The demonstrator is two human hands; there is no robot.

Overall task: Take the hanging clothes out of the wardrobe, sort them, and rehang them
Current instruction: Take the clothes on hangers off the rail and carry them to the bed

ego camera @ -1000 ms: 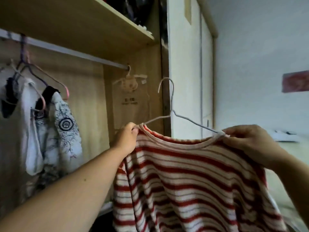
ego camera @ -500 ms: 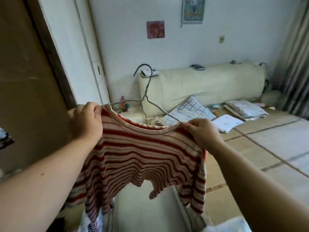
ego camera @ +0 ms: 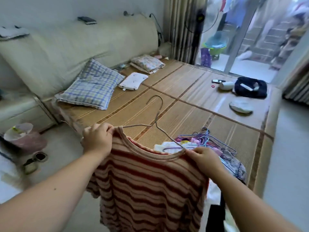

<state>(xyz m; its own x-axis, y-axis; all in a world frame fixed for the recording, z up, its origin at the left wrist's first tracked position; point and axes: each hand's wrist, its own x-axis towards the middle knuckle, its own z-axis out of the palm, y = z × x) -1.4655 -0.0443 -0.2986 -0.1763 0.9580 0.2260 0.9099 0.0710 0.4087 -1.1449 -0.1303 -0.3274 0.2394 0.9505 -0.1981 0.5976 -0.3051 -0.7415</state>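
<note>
1. The striped shirt (ego camera: 147, 181) is on a wire hanger (ego camera: 156, 117), held up in the air over the near edge of the bed mat (ego camera: 184, 97). The body of the shirt hangs down towards the person.
2. The left hand (ego camera: 97, 139) pinches the shirt's shoulder together with the hanger's end, fingers curled tight.
3. The right hand (ego camera: 205, 159) pinches the other shoulder at the collar seam, over the hanger's other end. It grasps cloth for certain; whether it also has the wire cannot be told.
4. The hanger's long axis runs hand to hand, left to right, dipping lower at the right. Its hook points up and away from the person, towards the checked pillow (ego camera: 93, 87).
5. A pile of clothes and hangers (ego camera: 205, 143) lies on the mat just past the right hand, partly hidden behind it.
6. Judgement: the shirt is likely bound for that pile. The right hand is the nearer one, so the set-down would go forward and right, hook leading, with the left hand following across.
</note>
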